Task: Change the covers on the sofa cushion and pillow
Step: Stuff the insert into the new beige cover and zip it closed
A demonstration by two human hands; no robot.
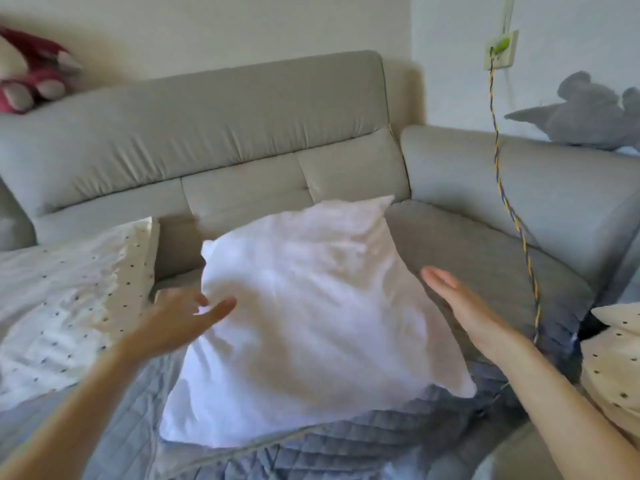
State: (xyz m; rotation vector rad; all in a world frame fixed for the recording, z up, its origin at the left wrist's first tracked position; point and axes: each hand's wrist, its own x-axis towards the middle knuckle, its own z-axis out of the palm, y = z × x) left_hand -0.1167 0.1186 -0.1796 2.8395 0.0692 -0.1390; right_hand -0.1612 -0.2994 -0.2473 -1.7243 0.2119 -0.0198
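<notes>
Bare white pillow point(311, 306) lies mid-seat on the sofa point(207, 133), on a grey quilted cover point(311, 452), its far corner toward the backrest. Left hand point(173, 323): fingers spread, at the pillow's left edge, gripping nothing; contact blurred. Right hand point(457, 303): flat, fingers straight, just beside the pillow's right edge, empty. Dotted cover point(69, 299) lies at the seat's left end.

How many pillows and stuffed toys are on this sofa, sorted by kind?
Plain white pillow: 1
Dotted white pillows: 2
Plush toys, one red, one grey: 2
Total: 5
</notes>
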